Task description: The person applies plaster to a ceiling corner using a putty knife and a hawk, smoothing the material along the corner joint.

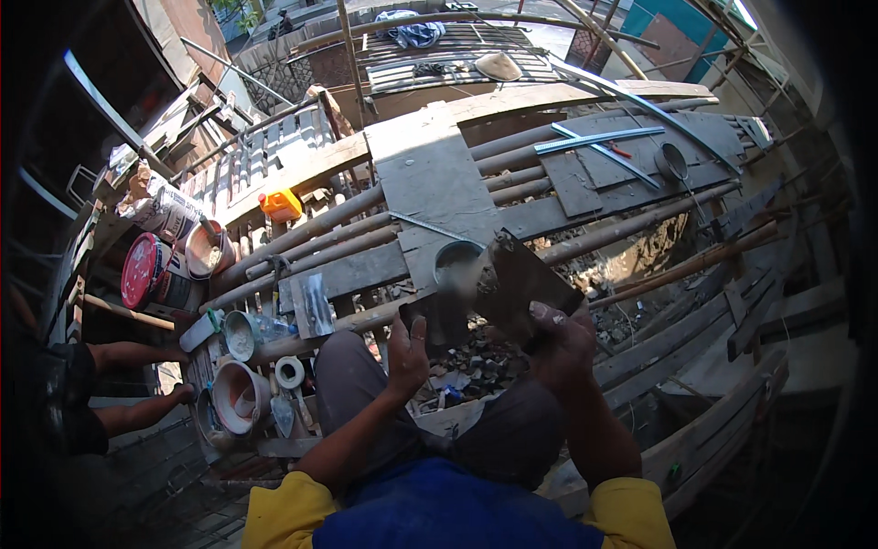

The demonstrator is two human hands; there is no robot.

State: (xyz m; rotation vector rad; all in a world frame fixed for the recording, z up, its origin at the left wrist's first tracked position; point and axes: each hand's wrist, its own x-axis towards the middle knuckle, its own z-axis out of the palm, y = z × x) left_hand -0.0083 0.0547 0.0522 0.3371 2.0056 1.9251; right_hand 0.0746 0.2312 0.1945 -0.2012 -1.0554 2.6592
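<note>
Low over my lap, my left hand [409,355] is closed on the lower edge of a dark flat putty blade [443,320], thumb up. My right hand [562,346] grips a second, larger dark blade [532,285], its thumb lying on the near face. Grey wet putty [490,274] clings to the left edge of that larger blade, close to the smaller one; blur hides whether the two touch. Just beyond the blades a round metal bowl [457,254] sits on the boards, partly covered by them.
Left of my knees stand a bucket [240,403], a tape roll [289,372], a pointed trowel [283,416] and a bowl [240,337]. Another person's legs [133,359] are at far left. An orange jug [281,205] stands beyond. Gaps show between the bamboo poles [338,240]. Metal strips [599,139] lie right.
</note>
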